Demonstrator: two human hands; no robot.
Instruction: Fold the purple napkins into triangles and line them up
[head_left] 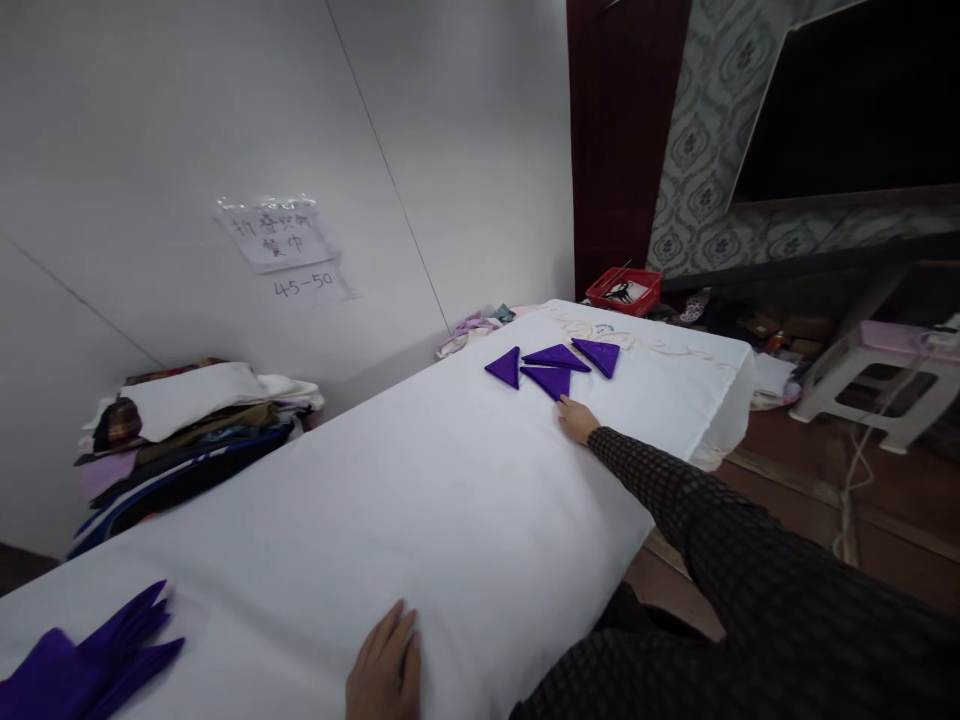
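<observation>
My right hand [576, 418] is stretched far out across the white bed sheet [420, 500], fingers flat, its tips touching the nearest of several folded purple triangular cloths [552, 379]. The other triangles [600, 355] lie just beyond it. My left hand [386, 668] rests flat and open on the sheet at the near edge, holding nothing. A pile of unfolded purple cloths [82, 665] lies at the near left corner, apart from both hands.
A stack of folded fabrics [180, 430] sits against the white wall at the left. A red basket [624, 290] stands beyond the bed's far end. A white plastic stool [877, 375] and cables are on the floor to the right.
</observation>
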